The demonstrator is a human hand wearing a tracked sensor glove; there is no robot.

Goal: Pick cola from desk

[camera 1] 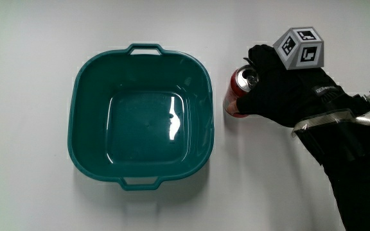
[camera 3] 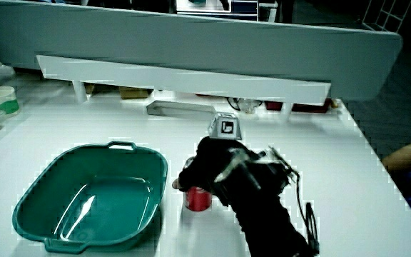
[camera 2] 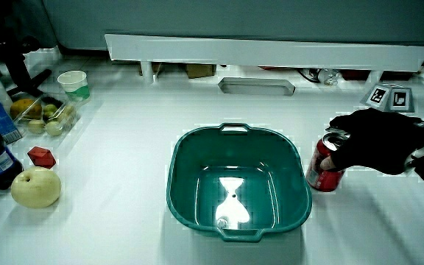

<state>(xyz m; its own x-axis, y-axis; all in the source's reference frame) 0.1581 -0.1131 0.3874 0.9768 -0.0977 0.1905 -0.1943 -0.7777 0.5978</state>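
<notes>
White table (camera 1: 31,192) holds a teal basin (camera 1: 82,83); beside it the hands (camera 1: 281,96) grip the cola (camera 1: 238,90).

The hand (camera 1: 281,90) is curling its fingers (camera 1: 244,102) around the can (camera 1: 239,90), the cube (camera 1: 299,47) is riding on its back, and the forearm (camera 1: 352,167) is stretching toward the person.

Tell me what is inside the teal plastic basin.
The teal plastic basin holds nothing; its bare floor only reflects light. The red cola can stands outside beside it, gripped by the hand, which covers part of the can.
</notes>
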